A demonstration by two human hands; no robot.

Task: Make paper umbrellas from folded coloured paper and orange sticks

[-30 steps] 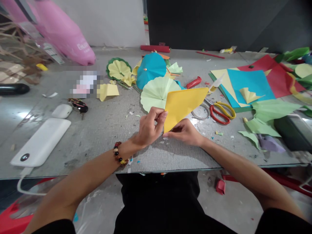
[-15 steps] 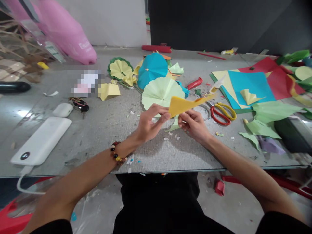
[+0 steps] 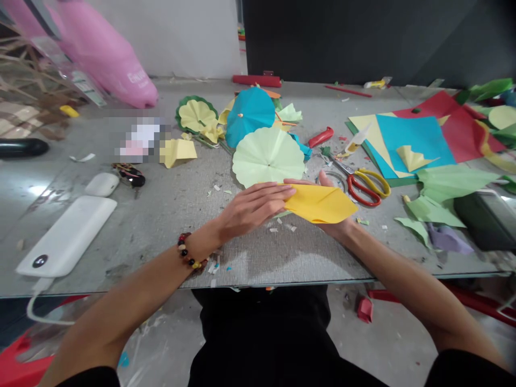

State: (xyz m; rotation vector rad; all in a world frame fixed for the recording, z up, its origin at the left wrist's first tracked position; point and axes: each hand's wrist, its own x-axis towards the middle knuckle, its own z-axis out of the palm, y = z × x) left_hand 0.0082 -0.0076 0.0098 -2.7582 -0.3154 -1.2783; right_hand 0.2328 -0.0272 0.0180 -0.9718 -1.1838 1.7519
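Observation:
A folded yellow paper [image 3: 318,203] lies nearly flat just above the grey table [image 3: 169,215], in front of me. My left hand [image 3: 252,207], with a bead bracelet on its wrist, has long fingers pressed together on the paper's left tip. My right hand [image 3: 334,226] sits underneath the paper and carries it; its fingertips show past the far edge, and the rest is hidden.
A pale green pleated disc [image 3: 268,156] and a blue paper umbrella [image 3: 250,110] lie just beyond my hands. Red-and-yellow scissors [image 3: 365,185] and a clear tape ring [image 3: 336,180] are to the right. Coloured sheets [image 3: 415,137] and green scraps [image 3: 435,209] fill the right side. A white power bank [image 3: 66,236] lies left.
The yellow paper was held up on edge, then tipped over and came down flat. My right hand slid beneath it, and my left hand's fingers stretched out along its left tip.

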